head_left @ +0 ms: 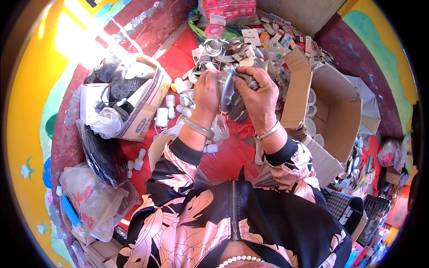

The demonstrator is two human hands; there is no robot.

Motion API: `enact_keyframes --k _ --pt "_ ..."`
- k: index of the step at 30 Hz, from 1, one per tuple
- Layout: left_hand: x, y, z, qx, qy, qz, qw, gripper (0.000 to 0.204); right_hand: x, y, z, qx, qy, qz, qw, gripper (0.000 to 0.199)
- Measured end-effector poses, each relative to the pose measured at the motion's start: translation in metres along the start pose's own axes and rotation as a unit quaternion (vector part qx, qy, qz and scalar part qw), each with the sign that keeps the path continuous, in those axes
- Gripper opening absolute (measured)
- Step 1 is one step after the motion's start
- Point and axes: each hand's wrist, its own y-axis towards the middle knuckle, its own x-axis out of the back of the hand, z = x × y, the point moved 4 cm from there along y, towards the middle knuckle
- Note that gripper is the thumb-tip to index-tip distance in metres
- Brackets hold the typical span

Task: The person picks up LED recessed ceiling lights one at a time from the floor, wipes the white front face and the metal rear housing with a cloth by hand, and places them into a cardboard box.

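Observation:
Both my hands are raised over the middle of a heap of lamp parts. Between them is a grey-blue, thin curved part (228,92), seen nearly edge-on, with some clear plastic around its top; its exact kind I cannot make out. My right hand (261,96) pinches it between thumb and fingers. Opposite, my left hand (207,98) is closed at the plastic beside the part, its fingertips partly hidden. White bulb-like pieces (170,106) lie left of my left wrist on the red cloth (223,161). Round metal lamp fittings (215,47) are piled beyond my hands.
At the left stands a carton (152,96) of dark and white parts. To the right, an open cardboard box (337,111) holds white round pieces. Small boxes (286,40) are heaped at the back. Plastic bags (96,201) lie at lower left, loose goods (357,169) at right.

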Motion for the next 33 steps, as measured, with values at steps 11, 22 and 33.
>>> enact_keyframes --k 11,22,33 --pt "-0.002 0.000 0.004 0.045 -0.053 -0.023 0.997 0.034 0.001 0.000 0.003 0.028 -0.016 -0.001 0.999 0.019" --pt "0.001 -0.001 0.000 -0.019 -0.012 -0.049 0.999 0.030 0.000 0.002 0.003 0.010 -0.002 0.035 0.999 0.018" --pt "-0.002 -0.011 -0.028 -0.078 0.062 -0.029 0.995 0.030 0.017 0.018 -0.015 -0.249 0.235 0.243 0.908 0.013"
